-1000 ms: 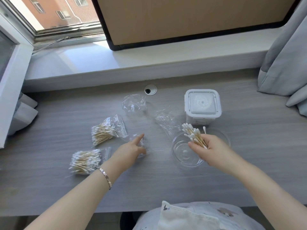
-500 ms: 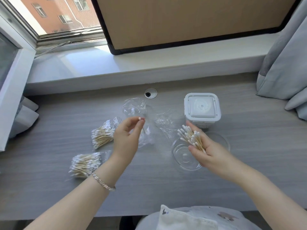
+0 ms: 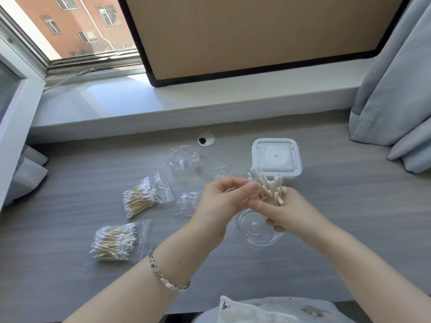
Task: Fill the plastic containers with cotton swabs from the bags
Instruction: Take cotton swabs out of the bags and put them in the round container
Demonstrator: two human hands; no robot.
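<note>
- The right hand (image 3: 288,212) grips a bundle of cotton swabs (image 3: 268,187). Its fingers (image 3: 258,206) are curled tight round the lower ends of the wooden stems, and the white tips fan out above the fist.
- The bundle stands nearly upright, tilted a little to the left. It is held in the air above the near rim of a clear round container (image 3: 254,231) and in front of a white square-lidded container (image 3: 276,158).
- The left hand (image 3: 219,203) meets the bundle from the left. Its fingers are curled inward and its thumb (image 3: 251,188) lies against the stems, closing on the bundle's left edge. I cannot tell whether it pinches one swab or several.
- The two hands touch at the base of the bundle, just above the clear container, which rests on the grey desk (image 3: 349,206).
- Two full bags lie to the left, well apart from the hands: a farther bag of swabs (image 3: 147,194) and a nearer bag of swabs (image 3: 115,241).
- Crumpled empty bags lie between them and the containers, one (image 3: 184,157) near the back and one (image 3: 187,201) just beside the left hand.
- A metal bracelet (image 3: 168,278) circles the left wrist.
</note>
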